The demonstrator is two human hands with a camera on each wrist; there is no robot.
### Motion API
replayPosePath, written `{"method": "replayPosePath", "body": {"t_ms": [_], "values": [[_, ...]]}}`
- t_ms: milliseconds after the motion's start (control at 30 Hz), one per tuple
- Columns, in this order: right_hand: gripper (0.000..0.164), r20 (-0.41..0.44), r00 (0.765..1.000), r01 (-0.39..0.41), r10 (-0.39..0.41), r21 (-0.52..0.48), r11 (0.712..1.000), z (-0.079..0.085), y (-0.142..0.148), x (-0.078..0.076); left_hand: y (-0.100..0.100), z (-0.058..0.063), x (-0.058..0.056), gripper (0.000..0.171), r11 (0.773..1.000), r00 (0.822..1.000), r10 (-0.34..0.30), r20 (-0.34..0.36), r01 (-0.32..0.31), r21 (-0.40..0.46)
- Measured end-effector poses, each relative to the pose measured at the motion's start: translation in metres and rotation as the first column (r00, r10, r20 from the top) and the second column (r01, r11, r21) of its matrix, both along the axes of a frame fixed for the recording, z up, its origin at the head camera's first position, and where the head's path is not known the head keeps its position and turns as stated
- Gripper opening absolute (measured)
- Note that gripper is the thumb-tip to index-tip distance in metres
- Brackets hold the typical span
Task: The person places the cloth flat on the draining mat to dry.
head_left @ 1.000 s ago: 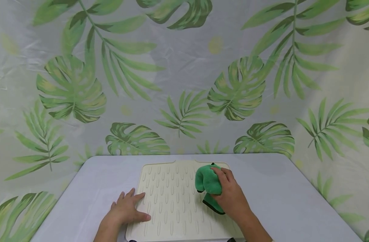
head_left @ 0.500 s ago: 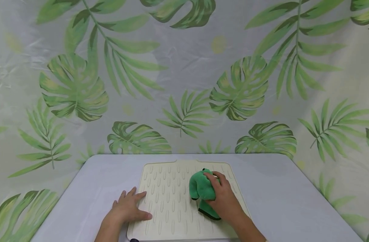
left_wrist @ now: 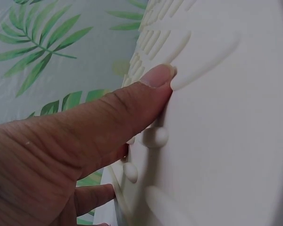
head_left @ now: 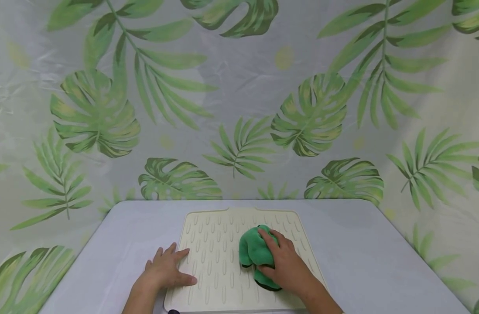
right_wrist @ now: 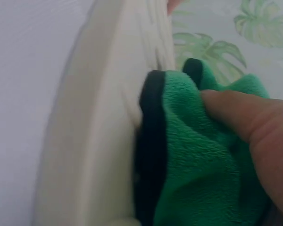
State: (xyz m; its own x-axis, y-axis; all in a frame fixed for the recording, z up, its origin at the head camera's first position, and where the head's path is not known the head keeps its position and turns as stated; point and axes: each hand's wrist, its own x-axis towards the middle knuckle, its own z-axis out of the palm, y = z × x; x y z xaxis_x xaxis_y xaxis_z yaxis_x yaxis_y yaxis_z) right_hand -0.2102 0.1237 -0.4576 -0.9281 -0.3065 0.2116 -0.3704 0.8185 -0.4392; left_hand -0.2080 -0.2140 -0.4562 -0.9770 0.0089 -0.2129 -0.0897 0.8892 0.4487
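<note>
1. Green cloth, bunched and dark-edged, sits on the cream ribbed mat, at 3 o'clock from its middle, in the head view. The right hand grasps it, forearm coming in from 5 o'clock, fingers curled over its upper side and thumb on the near side. The left hand, its forearm rising from 7 o'clock, rests at the mat's 9 o'clock edge with fingers spread, holding nothing. Under the mat is a pale bench; at 12 o'clock stands a leaf-print sheet. A small dark object, cut off by the picture's bottom edge, shows near the mat's 7 o'clock corner. Against the frame half a second ago, the cloth and right hand have shifted towards 8 o'clock; the left hand and mat keep their places.

2. Left wrist view: the hand reaches in from 8 o'clock, thumb tip against the mat's ribbed face, other fingers partly hidden behind. Mat fills 3 o'clock, leaf print 10 o'clock.

3. Right wrist view: the thumb enters from 3 o'clock, pressing into the cloth, whose dark border lies against the mat.
</note>
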Motion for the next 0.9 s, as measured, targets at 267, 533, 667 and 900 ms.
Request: {"method": "replayPosePath", "body": {"t_ms": [267, 533, 667, 900], "values": [[0.097, 0.126, 0.992, -0.039, 0.032, 0.050, 0.998, 0.012, 0.007, 0.007, 0.001, 0.001, 0.000, 0.101, 1.000, 1.000, -0.001, -0.001, 0.001, -0.004], [0.091, 0.205, 0.979, -0.018, 0.002, 0.078, 0.997, 0.017, 0.014, 0.009, 0.005, 0.005, 0.000, 0.099, 1.000, 1.000, -0.005, 0.007, 0.005, 0.005], [0.084, 0.208, 0.977, -0.055, 0.037, 0.081, 0.995, 0.013, 0.015, 0.007, 0.006, 0.006, 0.001, 0.097, 1.000, 1.000, -0.013, -0.002, 0.013, 0.004], [0.070, 0.201, 0.974, -0.129, 0.107, 0.100, 0.987, 0.006, 0.012, 0.006, 0.005, 0.006, 0.002, 0.098, 1.000, 1.000, -0.004, 0.007, 0.004, 0.008]]}}
